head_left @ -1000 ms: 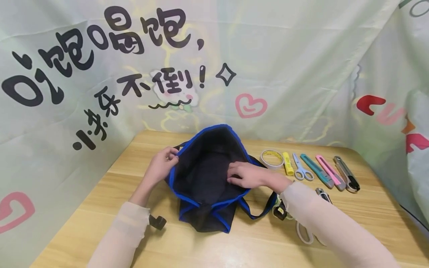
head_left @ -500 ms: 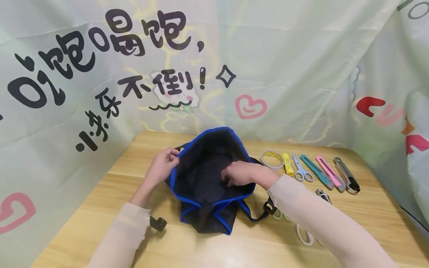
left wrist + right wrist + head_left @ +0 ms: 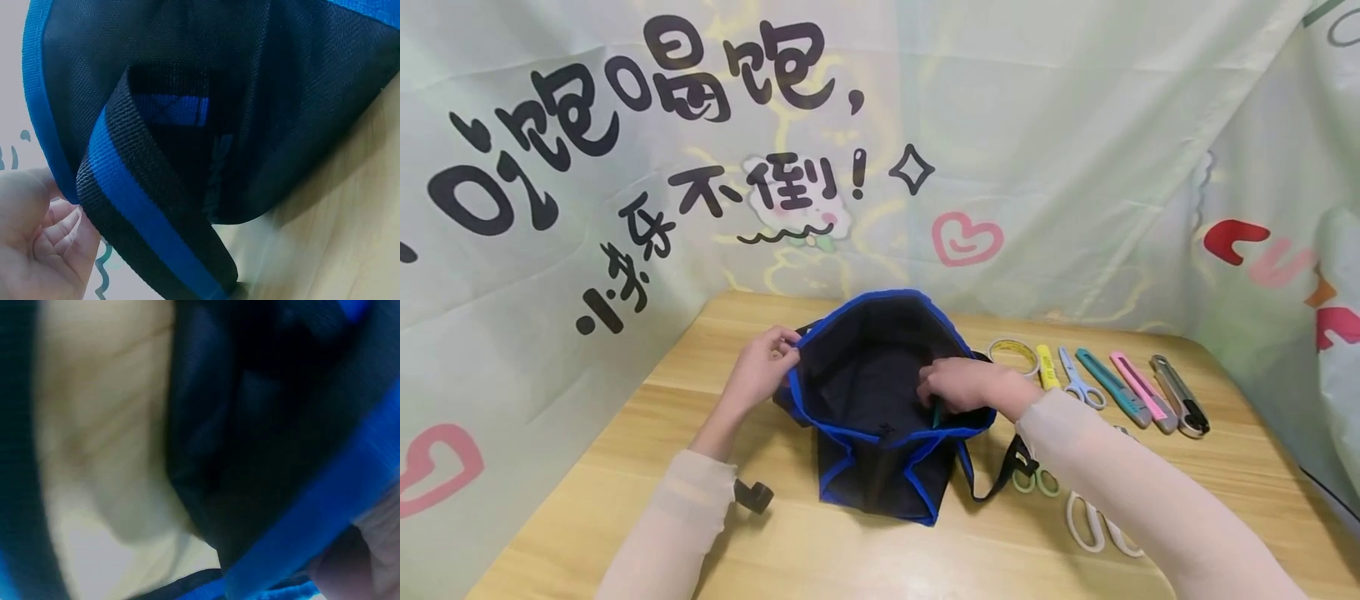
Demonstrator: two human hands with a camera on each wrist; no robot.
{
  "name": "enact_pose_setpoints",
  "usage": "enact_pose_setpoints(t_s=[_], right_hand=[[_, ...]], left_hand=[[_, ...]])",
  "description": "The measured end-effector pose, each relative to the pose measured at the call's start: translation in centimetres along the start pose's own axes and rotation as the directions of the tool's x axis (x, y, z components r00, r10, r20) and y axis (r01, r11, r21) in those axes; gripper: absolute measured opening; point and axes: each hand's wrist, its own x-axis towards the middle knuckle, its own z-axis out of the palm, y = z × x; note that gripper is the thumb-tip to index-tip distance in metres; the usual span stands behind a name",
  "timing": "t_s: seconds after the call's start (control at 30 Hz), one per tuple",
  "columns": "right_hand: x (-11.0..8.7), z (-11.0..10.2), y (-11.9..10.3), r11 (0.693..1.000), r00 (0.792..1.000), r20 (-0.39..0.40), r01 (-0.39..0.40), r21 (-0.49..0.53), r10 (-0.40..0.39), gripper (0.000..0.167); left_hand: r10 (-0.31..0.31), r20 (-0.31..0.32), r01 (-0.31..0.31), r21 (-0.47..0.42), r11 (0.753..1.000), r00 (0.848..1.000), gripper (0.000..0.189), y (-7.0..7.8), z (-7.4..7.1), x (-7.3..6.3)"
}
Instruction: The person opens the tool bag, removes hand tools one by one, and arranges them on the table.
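A black bag [image 3: 865, 375] with blue edging stands open-mouthed on the wooden table [image 3: 602, 483]. My left hand [image 3: 766, 367] pinches its left rim between thumb and fingers; in the left wrist view a black-and-blue strap [image 3: 156, 194] hangs beside that hand [image 3: 47, 237]. My right hand [image 3: 958, 385] reaches over the right rim into the bag, its fingers curled. A thin teal object [image 3: 936, 414] shows just under those fingers, mostly hidden by hand and bag. In the right wrist view, blurred, part of the hand [image 3: 356, 565] lies against the blue edging.
Along the back right lie a tape roll [image 3: 1013, 357], a yellow glue stick [image 3: 1047, 367], blue scissors [image 3: 1081, 387] and teal [image 3: 1112, 387], pink [image 3: 1142, 392] and grey [image 3: 1180, 396] utility knives. Green-handled [image 3: 1037, 482] and white-handled scissors [image 3: 1086, 525] lie near my right sleeve.
My right hand went further left inside the bag, then came back right; a teal object now shows under its fingers. The bag's right side and front have shifted right. My left hand keeps its hold.
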Motion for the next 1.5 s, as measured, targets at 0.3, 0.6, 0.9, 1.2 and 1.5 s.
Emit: enact_pose_setpoints(t_s=[0.3, 0.6, 0.9, 1.2, 1.5], right_hand=[[-1.0, 2.4, 0.3, 0.986, 0.954, -0.264, 0.112, -0.125, -0.142, 0.012], [-0.2, 3.5, 0.7, 0.971, 0.908, -0.405, 0.007, -0.239, -0.107, 0.014], [1.9, 3.0, 0.1, 0.926, 0.914, -0.369, 0.016, -0.378, -0.166, 0.011], [3.2, 2.9, -0.4, 0.999, 0.959, -0.283, -0.012, 0.036, 0.022, 0.030], [3.1, 1.5, -0.8, 0.992, 0.972, -0.227, 0.084, 0.098, -0.060, 0.025]], left_hand=[[0.014, -0.003, -0.014, 0.017, 1.000, 1.000, 0.022, 0.0, 0.3, -0.2], [0.026, -0.008, -0.025, 0.036, 0.999, 1.000, 0.023, 0.3, 0.5, -0.2], [0.044, 0.003, -0.044, 0.056, 0.997, 0.999, 0.023, 0.4, 0.6, -0.2], [0.045, 0.008, -0.045, 0.052, 0.998, 0.999, 0.022, 0.5, 0.8, -0.3], [0.039, 0.021, -0.039, 0.046, 0.998, 0.999, 0.023, 0.6, 0.6, -0.4]])
